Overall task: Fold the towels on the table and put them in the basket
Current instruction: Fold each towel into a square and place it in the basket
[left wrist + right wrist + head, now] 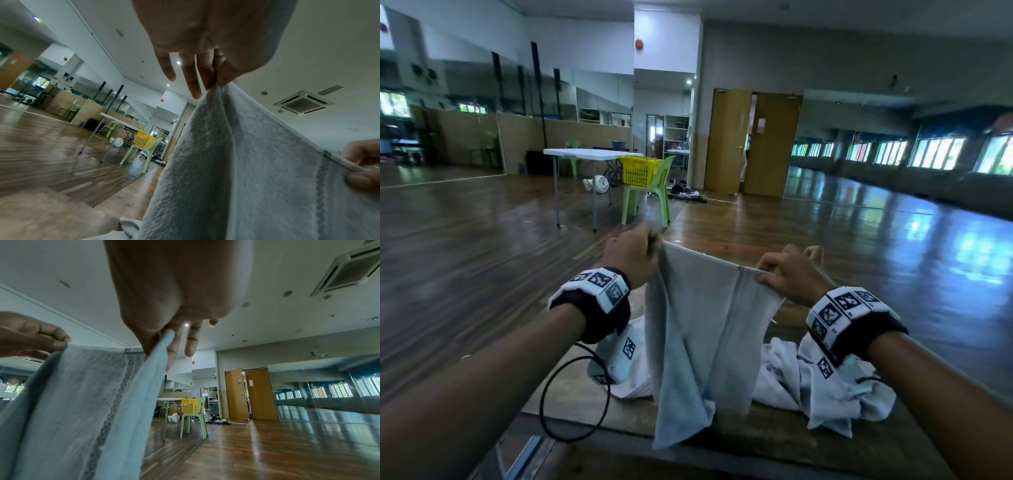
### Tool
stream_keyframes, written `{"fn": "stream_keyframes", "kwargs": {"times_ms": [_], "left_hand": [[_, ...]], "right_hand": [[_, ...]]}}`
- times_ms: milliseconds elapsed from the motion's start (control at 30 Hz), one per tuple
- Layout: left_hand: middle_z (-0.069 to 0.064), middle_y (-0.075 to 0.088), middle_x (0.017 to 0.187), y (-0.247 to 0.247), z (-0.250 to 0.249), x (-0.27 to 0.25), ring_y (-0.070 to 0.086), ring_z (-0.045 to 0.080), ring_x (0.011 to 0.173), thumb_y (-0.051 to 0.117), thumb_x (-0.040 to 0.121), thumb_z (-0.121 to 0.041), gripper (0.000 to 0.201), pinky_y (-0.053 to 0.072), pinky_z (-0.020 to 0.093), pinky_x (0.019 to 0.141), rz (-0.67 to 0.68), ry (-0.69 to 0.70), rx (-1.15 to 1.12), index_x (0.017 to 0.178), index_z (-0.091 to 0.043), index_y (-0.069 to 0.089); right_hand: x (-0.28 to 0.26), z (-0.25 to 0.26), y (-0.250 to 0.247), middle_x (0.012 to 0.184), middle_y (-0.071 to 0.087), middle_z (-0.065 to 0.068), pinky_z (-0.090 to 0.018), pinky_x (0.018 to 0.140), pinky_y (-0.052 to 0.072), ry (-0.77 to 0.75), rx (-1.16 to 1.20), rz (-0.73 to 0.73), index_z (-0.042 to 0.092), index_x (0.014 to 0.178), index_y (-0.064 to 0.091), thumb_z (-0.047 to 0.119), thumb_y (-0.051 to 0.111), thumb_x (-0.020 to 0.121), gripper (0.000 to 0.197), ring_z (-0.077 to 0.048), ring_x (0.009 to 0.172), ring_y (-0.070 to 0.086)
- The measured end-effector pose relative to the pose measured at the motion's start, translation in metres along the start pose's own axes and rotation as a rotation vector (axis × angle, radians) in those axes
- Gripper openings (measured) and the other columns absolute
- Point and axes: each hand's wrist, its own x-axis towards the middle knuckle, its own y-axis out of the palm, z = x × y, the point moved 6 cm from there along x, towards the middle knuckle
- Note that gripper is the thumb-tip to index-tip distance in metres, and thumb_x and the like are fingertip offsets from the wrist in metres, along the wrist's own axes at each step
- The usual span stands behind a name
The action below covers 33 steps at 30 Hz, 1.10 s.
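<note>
A pale grey-blue towel (698,339) hangs in the air over the wooden table (767,442), stretched by its top edge between both hands. My left hand (635,255) pinches the top left corner; its thumb and index finger close on the towel (246,162) in the left wrist view. My right hand (791,274) pinches the top edge near a stitched band of the towel (82,402). Crumpled white towels (822,387) lie on the table under the hands. The yellow basket (638,170) sits far off on a green chair (650,195).
A white folding table (585,154) stands beside the chair across the wooden floor. A black cable (571,397) loops from the left wrist band over the table's near edge. Wooden double doors (753,144) are at the back, one ajar.
</note>
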Motion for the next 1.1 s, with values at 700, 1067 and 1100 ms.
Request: {"fn": "stream_keyframes", "kwargs": {"times_ms": [700,1067,1100], "left_hand": [[-0.012,0.068,0.079,0.045,-0.047,-0.054,0.064,0.014,0.087,0.052,0.068,-0.067,0.034,0.045,0.046,0.093,0.269,-0.037,-0.420,0.073,-0.035,0.064],[-0.015,0.062,0.073,0.036,-0.041,-0.069,0.057,0.007,0.073,0.052,0.069,-0.055,0.030,0.041,0.034,0.081,0.265,-0.098,-0.432,0.089,-0.034,0.059],[-0.012,0.064,0.076,0.037,-0.045,-0.071,0.060,0.010,0.076,0.054,0.066,-0.061,0.039,0.044,0.034,0.081,0.285,-0.085,-0.443,0.094,-0.035,0.060]], "right_hand": [[-0.047,0.018,-0.006,0.087,0.061,0.015,-0.033,0.080,0.016,0.054,0.229,0.200,0.034,0.082,0.061,0.040,0.063,0.083,0.007,-0.008,0.098,0.050],[-0.057,0.039,-0.032,0.086,0.069,-0.003,-0.032,0.079,0.050,0.117,0.911,0.046,0.017,0.083,0.067,0.020,0.065,0.085,0.004,-0.015,0.080,0.062],[-0.056,0.044,-0.035,0.084,0.069,-0.002,-0.032,0.077,0.051,0.106,0.913,0.046,0.018,0.082,0.067,0.022,0.065,0.085,0.005,-0.014,0.078,0.062]]}}
